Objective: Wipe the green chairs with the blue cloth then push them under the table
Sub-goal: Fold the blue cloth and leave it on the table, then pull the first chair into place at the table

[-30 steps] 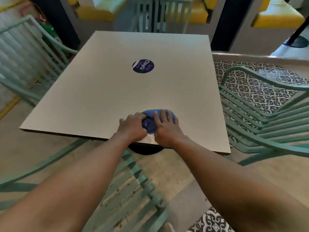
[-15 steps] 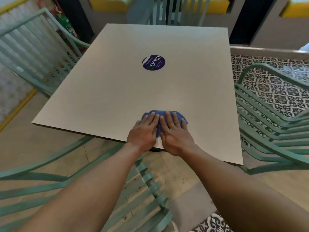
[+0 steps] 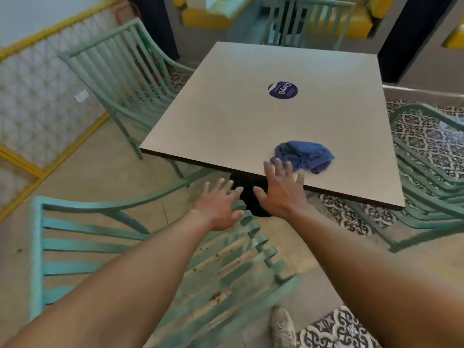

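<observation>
Both hands, left (image 3: 218, 207) and right (image 3: 281, 189), have let go of the blue cloth (image 3: 303, 156), now bunched on the bench (image 3: 226, 116); fingers spread, apparently reaching for the speckled near chair (image 3: 226, 267).

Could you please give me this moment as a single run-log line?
cloth: blue cloth bunched on table, unheld | left hand: open, over near chair | right hand: open, at table edge

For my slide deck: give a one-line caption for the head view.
Both hands, left and right, open above a green chair; blue cloth crumpled on the table.
</observation>
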